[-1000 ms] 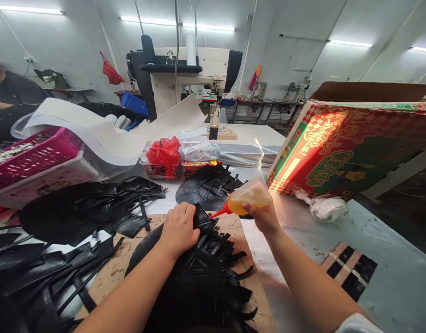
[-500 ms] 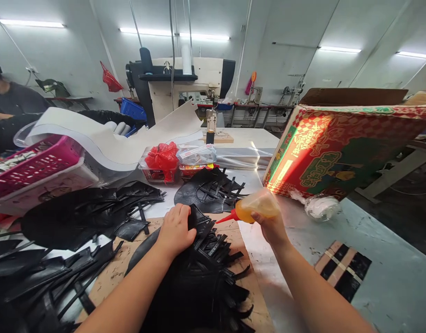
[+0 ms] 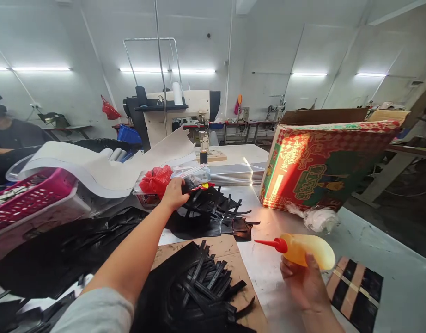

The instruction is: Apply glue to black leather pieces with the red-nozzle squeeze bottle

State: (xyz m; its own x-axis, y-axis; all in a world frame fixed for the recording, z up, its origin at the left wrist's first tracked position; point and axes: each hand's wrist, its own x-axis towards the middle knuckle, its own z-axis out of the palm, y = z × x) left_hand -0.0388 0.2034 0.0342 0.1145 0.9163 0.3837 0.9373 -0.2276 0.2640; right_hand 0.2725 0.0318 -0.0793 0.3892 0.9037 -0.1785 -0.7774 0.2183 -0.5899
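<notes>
The desk [image 3: 372, 231] runs wide and grey under everything, with a sewing machine [image 3: 178, 111] standing at its far end. On the right a printed cardboard box [image 3: 324, 162] lies tipped on its side, a crumpled bit of clear plastic [image 3: 319, 217] at its lower edge. To the left a pink basket [image 3: 29, 194] sits beneath a curved sheet of pale board [image 3: 95, 162], and a person in dark clothes is at the far left edge. Black cut pieces are spread across the near desk: a stack with fringed strips [image 3: 199, 291] lies on a brown cardboard mat [image 3: 234, 259], and another strapped black piece [image 3: 213, 212] lies further off, just before a red bag [image 3: 156, 179] and some clear packets [image 3: 195, 175].

The left hand [image 3: 174, 194] reaches out to that farther black piece and is closed on its upper edge, fingers curled over the material. The piece looks thin, floppy and light, likely leather or a similar sheet; its loose straps would dangle and snag, so the solid rounded body seems a better place to grip than the strips.

The right hand [image 3: 305, 284] holds a squeeze bottle [image 3: 303, 249] of amber fluid from below, fingers wrapped on its belly, red nozzle pointing left over bare desk. The bottle is soft-walled, so a firm squeeze would probably push fluid out; a light hold at the middle suits it
</notes>
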